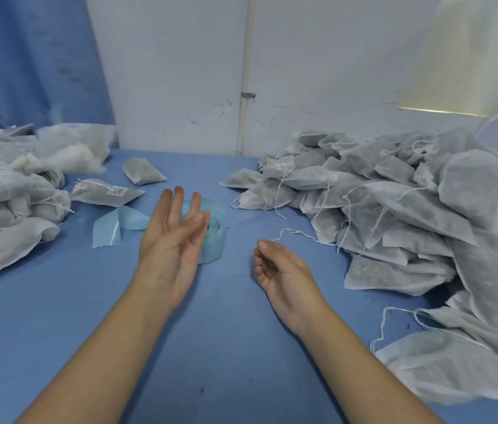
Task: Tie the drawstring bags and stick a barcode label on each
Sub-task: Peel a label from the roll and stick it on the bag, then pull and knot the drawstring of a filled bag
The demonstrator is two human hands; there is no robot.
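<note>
Nearest, two bare forearms reach out over the blue cloth-covered bench (211,347). The right hand (284,270) hovers palm inward, its grip loosely curled round nothing. A little farther out the left hand (171,240) is raised, its grip spread with the fingers straight, also empty. It stands in front of the pale blue roll of label backing (218,240), whose loose pale blue strip (119,226) curls off to the left. Beyond the strip lies a flat white non-woven drawstring bag (98,194) bearing a small white barcode label (118,190), just beside the left heap of white fabric bags (3,203). On the right a larger heap of the same white bags (394,209) sprawls from the near edge back to the grey-white wall (180,71), strings trailing loose.

This looks like the gap between bags: one lies labelled and no new one is in hand. The next move probably calls for the right hand to draw one bag from the tangled right heap and find its string ends.
</note>
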